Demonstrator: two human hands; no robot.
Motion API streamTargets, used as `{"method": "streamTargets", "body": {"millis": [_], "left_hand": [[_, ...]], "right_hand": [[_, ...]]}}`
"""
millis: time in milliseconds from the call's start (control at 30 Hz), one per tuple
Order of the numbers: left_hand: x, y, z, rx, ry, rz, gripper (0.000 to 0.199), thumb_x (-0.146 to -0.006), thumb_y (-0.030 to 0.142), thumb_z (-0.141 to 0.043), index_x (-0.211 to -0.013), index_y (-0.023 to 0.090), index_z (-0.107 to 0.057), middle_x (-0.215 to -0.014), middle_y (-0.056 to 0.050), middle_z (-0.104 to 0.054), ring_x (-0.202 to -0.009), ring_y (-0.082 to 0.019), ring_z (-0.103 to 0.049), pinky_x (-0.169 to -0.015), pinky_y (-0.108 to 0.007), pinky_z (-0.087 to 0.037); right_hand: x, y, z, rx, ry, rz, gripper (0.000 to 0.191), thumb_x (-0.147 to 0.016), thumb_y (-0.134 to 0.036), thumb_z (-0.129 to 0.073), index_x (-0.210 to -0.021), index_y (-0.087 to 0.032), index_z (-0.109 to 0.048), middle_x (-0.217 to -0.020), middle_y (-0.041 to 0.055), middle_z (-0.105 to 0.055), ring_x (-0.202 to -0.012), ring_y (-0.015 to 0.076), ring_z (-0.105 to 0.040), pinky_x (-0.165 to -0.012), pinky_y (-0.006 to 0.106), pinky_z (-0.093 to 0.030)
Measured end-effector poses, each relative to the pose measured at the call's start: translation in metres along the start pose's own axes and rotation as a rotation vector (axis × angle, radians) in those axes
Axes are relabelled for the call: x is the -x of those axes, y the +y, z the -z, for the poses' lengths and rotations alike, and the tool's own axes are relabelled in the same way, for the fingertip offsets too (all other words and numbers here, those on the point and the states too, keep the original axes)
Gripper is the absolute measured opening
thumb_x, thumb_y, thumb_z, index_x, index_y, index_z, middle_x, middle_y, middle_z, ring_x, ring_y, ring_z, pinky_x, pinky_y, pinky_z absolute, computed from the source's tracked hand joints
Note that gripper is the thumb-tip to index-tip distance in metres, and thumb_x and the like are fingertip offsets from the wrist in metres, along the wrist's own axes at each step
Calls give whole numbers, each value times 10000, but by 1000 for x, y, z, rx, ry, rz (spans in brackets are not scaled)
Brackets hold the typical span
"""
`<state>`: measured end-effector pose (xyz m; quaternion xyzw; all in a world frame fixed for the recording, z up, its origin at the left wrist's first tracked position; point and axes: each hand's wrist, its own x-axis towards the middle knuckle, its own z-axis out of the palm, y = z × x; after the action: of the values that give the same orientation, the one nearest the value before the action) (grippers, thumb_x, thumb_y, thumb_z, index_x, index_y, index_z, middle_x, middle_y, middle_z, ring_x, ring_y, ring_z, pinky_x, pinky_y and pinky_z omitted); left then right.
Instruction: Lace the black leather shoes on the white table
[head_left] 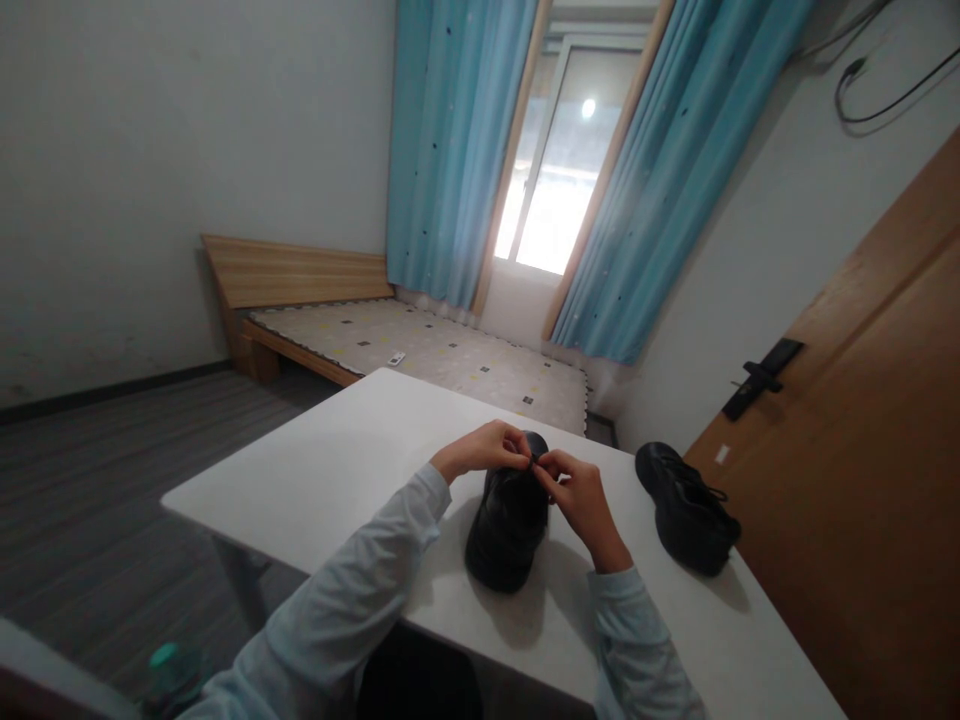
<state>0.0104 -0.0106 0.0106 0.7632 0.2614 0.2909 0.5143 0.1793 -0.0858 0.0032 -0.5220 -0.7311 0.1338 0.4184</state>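
Observation:
A black shoe point(506, 535) stands on the white table point(322, 470) near its front edge, its heel toward me and its toe away. Both hands meet over the upper front of this shoe. My left hand point(491, 447) comes from the left with its fingertips pinched together at the laces. My right hand point(577, 490) comes from the right, thumb and forefinger also pinched there. What lies between the fingertips is dark and too small to make out. A second black shoe point(690, 510) with tied laces sits at the table's right edge.
Behind the table is a bed point(465, 355) with a patterned mattress and a small white object point(397, 358) on it. A brown door point(847, 450) with a black handle stands to the right. Blue curtains point(457, 140) flank the window. A bottle with a green cap point(163, 656) is at the lower left.

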Motion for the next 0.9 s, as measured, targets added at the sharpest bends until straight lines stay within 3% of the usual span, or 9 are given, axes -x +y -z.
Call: {"method": "streamTargets", "body": {"millis": [200, 567, 733, 900], "left_hand": [[-1, 2, 2, 20, -33, -26, 128, -619, 190, -635, -700, 92, -616, -632, 15, -591, -615, -87, -508, -608, -199, -376], [-6, -9, 3, 56, 2, 34, 156, -675, 260, -567, -752, 127, -544, -616, 18, -581, -580, -96, -548, -557, -206, -407], [-4, -10, 6, 88, -21, 76, 169, -661, 260, -582, -755, 124, -544, -626, 7, -597, -568, -90, -544, -561, -206, -411], [-2, -8, 8, 36, -54, 139, 118, -649, 217, -549, -708, 115, -552, -522, 43, -514, -491, -62, -453, -505, -184, -344]], "right_hand": [[-1, -1, 1, -138, -12, -93, 172, -758, -337, -609, -728, -170, -642, -539, -15, -531, -488, 125, -519, -449, 228, -424], [-4, 9, 2, -635, -94, -401, 233, -675, -381, -664, -670, -168, -571, -551, -36, -543, -431, 82, -470, -392, 206, -370], [-3, 10, 4, -688, -122, -466, 194, -668, -336, -649, -644, -166, -559, -505, -61, -473, -398, 54, -380, -371, 189, -304], [-2, 10, 8, -647, -156, -508, 178, -659, -314, -630, -623, -164, -541, -476, -64, -446, -401, 58, -384, -371, 183, -283]]}}
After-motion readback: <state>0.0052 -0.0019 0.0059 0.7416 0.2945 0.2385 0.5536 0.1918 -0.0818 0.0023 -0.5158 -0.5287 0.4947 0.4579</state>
